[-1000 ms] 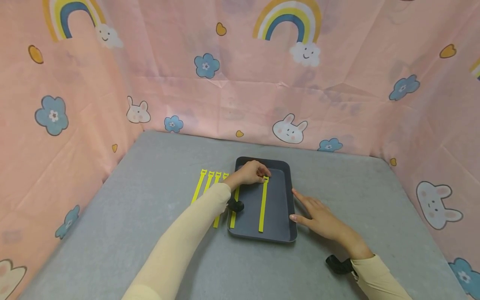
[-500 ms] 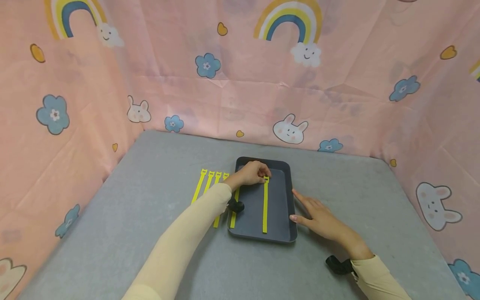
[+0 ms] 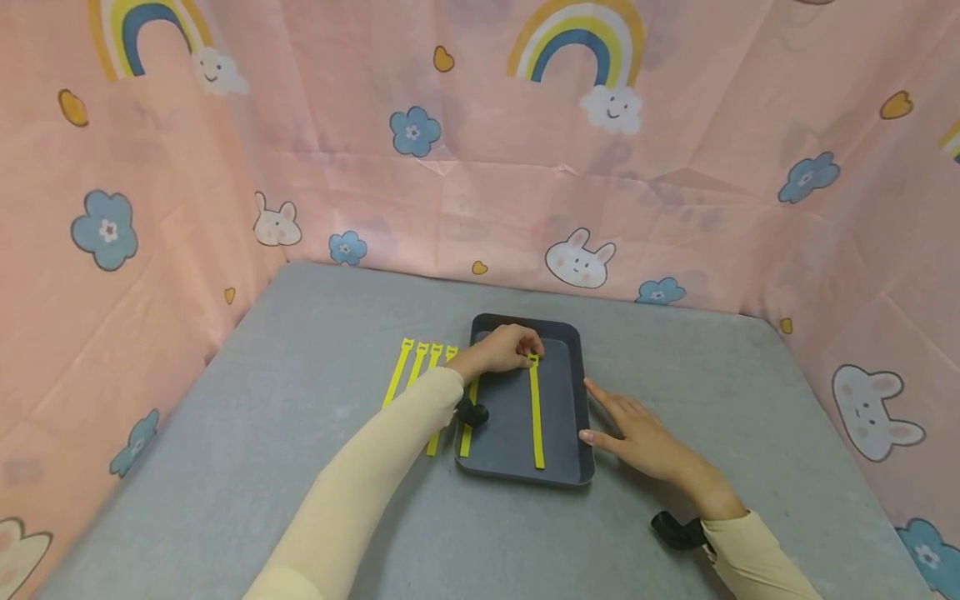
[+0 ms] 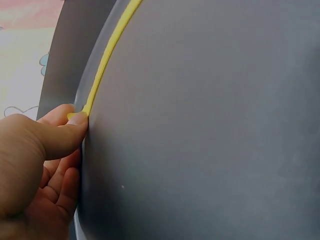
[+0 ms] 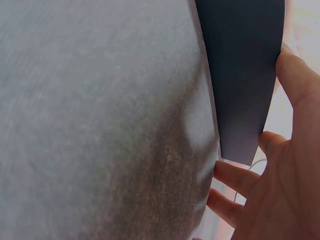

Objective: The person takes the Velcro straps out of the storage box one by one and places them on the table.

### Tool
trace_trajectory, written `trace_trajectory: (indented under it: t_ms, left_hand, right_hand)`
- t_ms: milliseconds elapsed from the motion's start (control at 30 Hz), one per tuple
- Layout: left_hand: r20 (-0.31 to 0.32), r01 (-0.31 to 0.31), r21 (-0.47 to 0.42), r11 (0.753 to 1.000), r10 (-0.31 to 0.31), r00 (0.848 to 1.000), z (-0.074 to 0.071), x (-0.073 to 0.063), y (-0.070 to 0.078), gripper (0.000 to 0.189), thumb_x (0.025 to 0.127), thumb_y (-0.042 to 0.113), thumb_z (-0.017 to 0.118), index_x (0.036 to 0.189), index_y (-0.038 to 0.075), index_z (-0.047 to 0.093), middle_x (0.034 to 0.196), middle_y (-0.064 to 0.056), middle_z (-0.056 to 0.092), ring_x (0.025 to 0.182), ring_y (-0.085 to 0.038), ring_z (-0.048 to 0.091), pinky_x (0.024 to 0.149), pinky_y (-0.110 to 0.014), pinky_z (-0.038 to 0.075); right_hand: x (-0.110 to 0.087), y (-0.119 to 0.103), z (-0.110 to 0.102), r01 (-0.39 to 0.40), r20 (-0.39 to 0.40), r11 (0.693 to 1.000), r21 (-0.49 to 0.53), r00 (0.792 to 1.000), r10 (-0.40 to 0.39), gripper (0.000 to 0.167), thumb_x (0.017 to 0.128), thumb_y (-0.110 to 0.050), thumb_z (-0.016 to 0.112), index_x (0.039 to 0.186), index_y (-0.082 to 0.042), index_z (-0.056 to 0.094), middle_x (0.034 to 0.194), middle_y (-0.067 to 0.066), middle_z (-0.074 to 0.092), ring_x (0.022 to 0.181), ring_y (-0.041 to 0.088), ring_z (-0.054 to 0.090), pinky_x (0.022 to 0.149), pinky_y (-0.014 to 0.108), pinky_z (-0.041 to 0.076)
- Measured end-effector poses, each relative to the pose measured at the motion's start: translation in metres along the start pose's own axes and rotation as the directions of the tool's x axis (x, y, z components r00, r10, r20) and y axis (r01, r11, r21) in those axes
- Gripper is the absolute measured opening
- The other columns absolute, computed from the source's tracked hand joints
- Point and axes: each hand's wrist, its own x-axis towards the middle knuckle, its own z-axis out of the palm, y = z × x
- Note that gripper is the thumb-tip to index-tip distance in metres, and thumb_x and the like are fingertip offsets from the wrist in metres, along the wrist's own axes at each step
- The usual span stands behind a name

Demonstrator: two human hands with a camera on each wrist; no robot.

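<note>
Over the grey tray [image 3: 501, 454], my left hand [image 3: 501, 348] pinches the slotted head of a yellow cable tie strap [image 3: 537, 417]. Thumb and fingertip grip its end in the left wrist view, where the strap [image 4: 104, 60] runs away along the tray floor [image 4: 200, 120]. A second yellow strap [image 3: 467, 440] lies along the tray's left side, partly hidden by my left wrist. My right hand [image 3: 641, 437] rests its thumb and fingertips against the tray's right wall, fingers mostly straight. The right wrist view shows that hand [image 5: 285, 155] at the tray's outer side [image 5: 242, 75].
Several more yellow straps [image 3: 397, 375] lie side by side on the grey table [image 3: 300, 375] left of the tray, partly covered by my left sleeve [image 3: 367, 483]. A pink printed cloth [image 3: 480, 192] stands behind and at both sides.
The held strap's near end has swung to the right across the tray, while its head end has shifted slightly right with my left hand. My right hand and the tray stay in place.
</note>
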Motion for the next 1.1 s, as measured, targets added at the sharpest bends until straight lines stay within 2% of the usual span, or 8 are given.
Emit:
trace_trajectory:
  t_ms: [233, 367, 600, 867, 1100]
  left_hand:
    - [0.000, -0.031, 0.009, 0.999, 0.031, 1.000, 0.001, 0.001, 0.000, 0.018, 0.093, 0.010, 0.067, 0.111, 0.016, 0.069, 0.092, -0.002, 0.067, 0.081, -0.010, 0.058, 0.075, -0.022, 0.047]
    - [0.002, -0.027, 0.004, 1.000, 0.027, 1.000, 0.000, 0.000, 0.000, 0.018, 0.093, 0.010, 0.068, 0.110, 0.017, 0.069, 0.087, 0.000, 0.066, 0.077, -0.010, 0.057, 0.072, -0.021, 0.046]
    - [0.007, -0.037, 0.003, 0.999, 0.037, 0.999, -0.004, -0.001, 0.004, 0.020, 0.093, 0.012, 0.068, 0.112, 0.018, 0.069, 0.087, 0.001, 0.067, 0.076, -0.009, 0.059, 0.070, -0.021, 0.047]
    - [0.022, -0.075, -0.050, 0.996, 0.076, 0.997, -0.021, -0.006, 0.013, 0.025, 0.094, 0.012, 0.068, 0.118, 0.011, 0.068, 0.097, -0.003, 0.070, 0.087, -0.013, 0.065, 0.077, -0.025, 0.053]
    - [0.032, -0.116, -0.085, 0.990, 0.119, 0.992, -0.037, -0.011, 0.020, 0.026, 0.095, 0.012, 0.067, 0.121, 0.009, 0.067, 0.096, -0.004, 0.068, 0.089, -0.014, 0.065, 0.079, -0.025, 0.054]
  right_hand:
    - [-0.002, 0.000, 0.000, 0.004, -0.001, 1.000, 0.008, 1.000, -0.004, 0.082, 0.095, -0.060, 0.052, 0.160, -0.029, 0.012, 0.159, 0.022, 0.032, 0.144, 0.050, 0.030, 0.106, 0.077, 0.024]
    - [-0.002, 0.000, 0.000, 0.007, 0.000, 1.000, 0.004, 1.000, -0.007, 0.082, 0.095, -0.060, 0.052, 0.160, -0.029, 0.012, 0.159, 0.022, 0.032, 0.144, 0.049, 0.030, 0.106, 0.076, 0.024]
    - [-0.002, 0.001, 0.001, 0.017, -0.004, 1.000, 0.003, 1.000, -0.017, 0.081, 0.096, -0.058, 0.052, 0.160, -0.028, 0.013, 0.158, 0.022, 0.033, 0.143, 0.050, 0.031, 0.106, 0.076, 0.025]
    - [0.000, 0.002, 0.001, 0.015, 0.003, 1.000, 0.012, 1.000, -0.015, 0.080, 0.097, -0.057, 0.051, 0.160, -0.028, 0.012, 0.160, 0.022, 0.030, 0.144, 0.051, 0.029, 0.106, 0.077, 0.024]
    - [0.000, 0.002, 0.001, 0.020, 0.000, 1.000, 0.009, 1.000, -0.020, 0.080, 0.097, -0.057, 0.051, 0.160, -0.028, 0.013, 0.159, 0.022, 0.031, 0.144, 0.050, 0.029, 0.106, 0.076, 0.024]
